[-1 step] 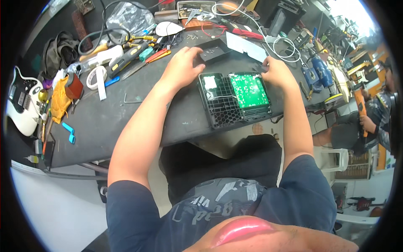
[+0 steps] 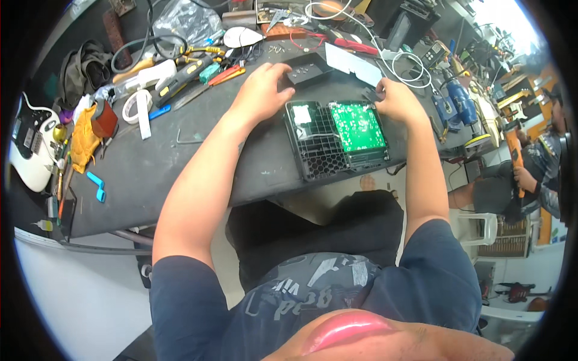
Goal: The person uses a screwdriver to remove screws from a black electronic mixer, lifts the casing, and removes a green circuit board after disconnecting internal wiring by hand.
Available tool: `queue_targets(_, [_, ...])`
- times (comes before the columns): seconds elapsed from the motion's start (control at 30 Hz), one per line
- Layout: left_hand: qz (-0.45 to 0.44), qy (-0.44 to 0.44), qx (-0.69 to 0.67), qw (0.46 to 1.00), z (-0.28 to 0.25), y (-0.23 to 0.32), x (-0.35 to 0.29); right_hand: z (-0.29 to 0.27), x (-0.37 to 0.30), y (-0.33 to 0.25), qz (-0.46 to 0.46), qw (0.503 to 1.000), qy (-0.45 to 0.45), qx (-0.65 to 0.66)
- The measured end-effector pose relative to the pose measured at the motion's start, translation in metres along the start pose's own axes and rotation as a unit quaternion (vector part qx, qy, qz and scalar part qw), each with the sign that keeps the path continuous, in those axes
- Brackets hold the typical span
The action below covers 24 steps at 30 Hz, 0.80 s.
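A black plastic housing with a honeycomb grille lies open near the table's front edge. A green circuit board sits in its right half. Just beyond the housing, at the far left, is my left hand, thumb and fingers apart, by the left edge of a shallow black tray. Several small screws or similar bits lie in the tray. My right hand is at the board's far right corner, its fingers pinched together. Whatever they hold is hidden. A pale flat panel lies just beyond these fingers.
Hand tools, a tape roll and a blue crank-shaped piece lie to the left. A white electric guitar is at the far left. White cable loops behind my right hand. Another person holds an orange object on the right.
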<state>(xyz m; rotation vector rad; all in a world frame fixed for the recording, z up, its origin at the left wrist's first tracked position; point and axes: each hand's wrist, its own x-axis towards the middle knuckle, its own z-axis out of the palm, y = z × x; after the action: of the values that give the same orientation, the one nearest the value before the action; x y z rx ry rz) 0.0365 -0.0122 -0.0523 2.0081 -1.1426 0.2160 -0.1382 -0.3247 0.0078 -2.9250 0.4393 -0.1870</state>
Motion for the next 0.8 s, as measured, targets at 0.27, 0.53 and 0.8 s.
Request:
queue_targets(0.27, [0.009, 0.031, -0.001, 0.999, 0.002, 0.005, 0.006, -0.068, 0.046, -0.041, -0.117, 0.99, 0.029, -0.07])
queue_targets(0.53, [0.002, 0.042, 0.032, 0.999, -0.002, 0.001, 0.004, -0.033, 0.104, -0.125, -0.296, 0.949, -0.105, 0.018])
queue_targets(0.8, [-0.01, 0.082, 0.042, 0.996, -0.007, 0.005, 0.006, -0.026, 0.103, -0.042, -0.212, 0.935, 0.071, 0.276])
